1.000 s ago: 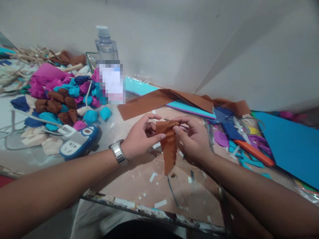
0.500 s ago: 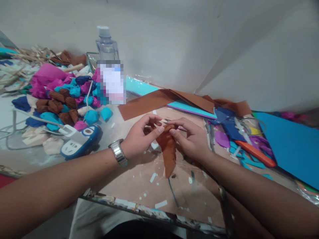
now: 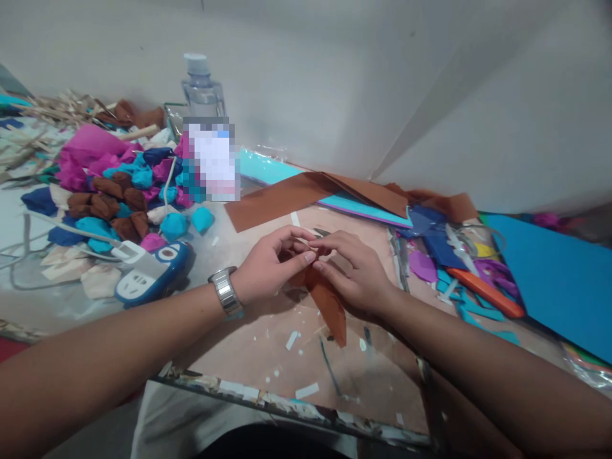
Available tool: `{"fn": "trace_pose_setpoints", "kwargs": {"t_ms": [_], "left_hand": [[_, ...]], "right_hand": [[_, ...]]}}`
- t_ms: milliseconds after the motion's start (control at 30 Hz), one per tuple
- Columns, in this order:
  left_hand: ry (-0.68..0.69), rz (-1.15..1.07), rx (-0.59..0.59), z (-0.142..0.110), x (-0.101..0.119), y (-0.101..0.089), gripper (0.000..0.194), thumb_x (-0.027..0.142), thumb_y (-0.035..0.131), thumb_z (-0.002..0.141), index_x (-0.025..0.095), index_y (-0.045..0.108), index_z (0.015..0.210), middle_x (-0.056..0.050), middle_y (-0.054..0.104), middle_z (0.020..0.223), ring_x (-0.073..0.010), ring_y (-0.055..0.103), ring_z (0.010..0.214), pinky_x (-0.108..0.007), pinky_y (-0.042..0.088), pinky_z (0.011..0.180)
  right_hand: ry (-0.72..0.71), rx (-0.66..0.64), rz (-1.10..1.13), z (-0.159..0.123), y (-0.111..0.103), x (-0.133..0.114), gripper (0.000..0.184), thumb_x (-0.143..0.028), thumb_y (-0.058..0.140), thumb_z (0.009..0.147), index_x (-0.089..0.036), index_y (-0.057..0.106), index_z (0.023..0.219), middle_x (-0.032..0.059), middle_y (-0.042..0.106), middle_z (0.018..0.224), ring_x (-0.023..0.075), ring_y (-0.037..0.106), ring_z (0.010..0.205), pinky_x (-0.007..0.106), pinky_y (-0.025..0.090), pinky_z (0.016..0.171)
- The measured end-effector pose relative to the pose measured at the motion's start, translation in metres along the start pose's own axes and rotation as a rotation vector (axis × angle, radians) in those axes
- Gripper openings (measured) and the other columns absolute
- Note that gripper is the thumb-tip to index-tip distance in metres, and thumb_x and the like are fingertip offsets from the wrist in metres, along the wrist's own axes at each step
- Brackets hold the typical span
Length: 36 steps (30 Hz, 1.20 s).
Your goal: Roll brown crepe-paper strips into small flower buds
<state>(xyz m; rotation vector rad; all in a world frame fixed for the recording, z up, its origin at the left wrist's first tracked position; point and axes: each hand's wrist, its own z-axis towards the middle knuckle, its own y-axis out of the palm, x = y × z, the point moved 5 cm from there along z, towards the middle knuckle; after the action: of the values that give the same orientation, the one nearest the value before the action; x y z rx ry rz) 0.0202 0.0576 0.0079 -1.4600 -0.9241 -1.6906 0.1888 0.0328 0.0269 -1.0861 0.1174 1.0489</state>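
Observation:
A strip of brown crepe paper (image 3: 329, 306) hangs from my fingers over the middle of the work board (image 3: 268, 357). My left hand (image 3: 275, 261), with a metal watch (image 3: 225, 290) on its wrist, pinches the strip's upper end between thumb and fingers. From the other side my right hand (image 3: 356, 268) pinches the same end, its fingertips meeting those of the left. The fingers hide most of the gripped part. Just behind them the dark tip of a metal tool (image 3: 321, 233) lies on the board, its kind unclear.
Behind the hands lie folded brown paper strips (image 3: 272, 197). At left are a blue power socket (image 3: 153, 274), crumpled paper balls (image 3: 109, 204), a phone (image 3: 213, 159) and a bottle (image 3: 203, 89). At right are an orange cutter (image 3: 485, 292), scraps and a blue sheet (image 3: 554, 274).
My hands have drawn together and slightly down, the right moving left. The strip's upper end is now covered by fingers, and its lower end has swung to the right.

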Motion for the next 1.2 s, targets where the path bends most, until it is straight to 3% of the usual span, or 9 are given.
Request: {"fn": "trace_pose_setpoints", "kwargs": {"t_ms": [100,233,433,700,933,1200], "left_hand": [[-0.021,-0.006,0.030,0.001,0.001,-0.003,0.034,0.037,0.078,0.091,0.018,0.066,0.116,-0.006,0.076,0.097,-0.0133,0.069,0.076,-0.023,0.051,0.061],[-0.003,0.014,0.039,0.001,0.001,-0.004,0.028,0.038,0.077,0.092,0.018,0.069,0.109,-0.004,0.075,0.092,-0.0113,0.066,0.069,-0.025,0.053,0.063],[0.035,0.022,-0.024,0.000,0.005,-0.001,0.023,0.035,0.075,0.094,0.017,0.075,0.107,-0.008,0.078,0.105,-0.0160,0.072,0.088,-0.027,0.058,0.078],[-0.061,-0.044,-0.061,0.000,0.002,0.001,0.022,0.036,0.076,0.092,0.016,0.072,0.102,-0.001,0.071,0.080,-0.0083,0.058,0.059,-0.021,0.051,0.058],[-0.044,-0.003,-0.072,-0.001,0.004,0.000,0.024,0.036,0.076,0.093,0.016,0.073,0.103,-0.006,0.075,0.094,-0.0104,0.064,0.069,-0.022,0.052,0.061],[-0.073,-0.011,-0.068,0.000,-0.002,-0.001,0.029,0.040,0.078,0.091,0.015,0.073,0.105,-0.005,0.075,0.090,-0.0100,0.063,0.066,-0.021,0.051,0.060]], "right_hand": [[0.094,0.039,-0.001,0.001,-0.002,0.004,0.015,-0.036,0.073,0.095,-0.024,0.067,0.102,0.0033,0.075,0.094,0.0229,0.069,0.089,0.042,0.052,0.086],[0.076,0.015,0.005,0.002,-0.001,0.003,0.016,-0.037,0.073,0.094,-0.024,0.066,0.089,0.0024,0.075,0.087,0.0220,0.069,0.083,0.041,0.051,0.081],[0.038,0.004,0.061,0.003,0.001,0.002,0.014,-0.034,0.069,0.097,-0.024,0.066,0.088,0.0028,0.075,0.087,0.0210,0.068,0.083,0.040,0.052,0.081],[0.008,0.003,0.120,0.003,-0.003,-0.007,0.011,-0.027,0.067,0.096,-0.024,0.065,0.087,0.0025,0.073,0.087,0.0197,0.067,0.084,0.039,0.052,0.083],[0.043,0.018,0.085,0.003,-0.004,-0.004,0.006,-0.026,0.069,0.095,-0.023,0.067,0.090,0.0027,0.073,0.089,0.0202,0.068,0.084,0.039,0.051,0.083],[0.005,0.046,0.066,0.002,-0.004,-0.004,0.006,-0.023,0.067,0.096,-0.023,0.067,0.089,0.0029,0.073,0.088,0.0201,0.067,0.084,0.039,0.050,0.083]]}}
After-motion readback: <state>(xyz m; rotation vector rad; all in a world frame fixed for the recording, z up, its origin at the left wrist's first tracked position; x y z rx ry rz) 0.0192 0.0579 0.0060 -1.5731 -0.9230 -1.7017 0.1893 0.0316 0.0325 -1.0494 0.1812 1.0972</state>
